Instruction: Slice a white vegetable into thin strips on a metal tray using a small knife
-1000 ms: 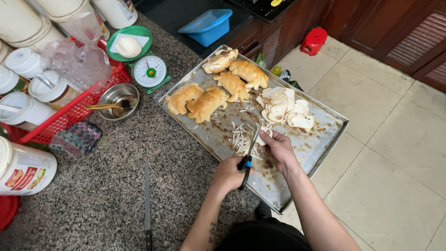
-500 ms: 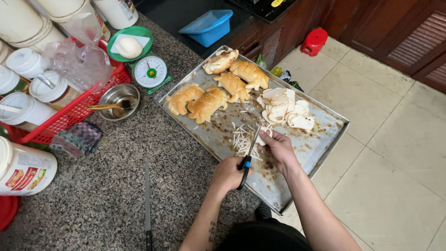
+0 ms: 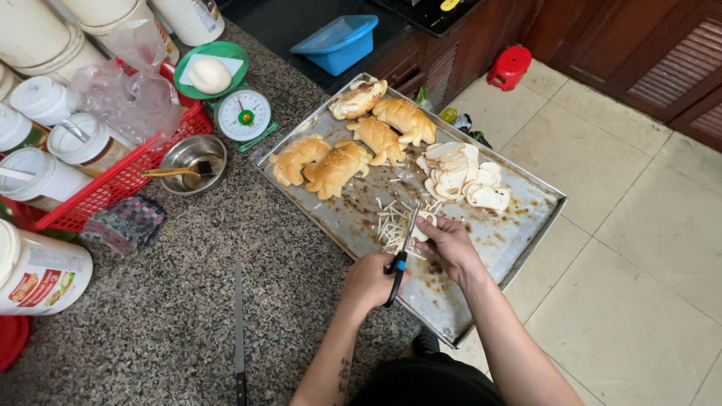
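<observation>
Barely anything shifts from a moment ago: left hand stays closed on black-and-blue-handled scissors, right hand keeps pinching a pale flat slice over the white strip pile on the stained metal baking tray.

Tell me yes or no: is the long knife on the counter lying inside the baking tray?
No, the long knife lies on the granite counter beside the left hand, outside the baking tray.

White labelled tub at counter's left edge.
</observation>
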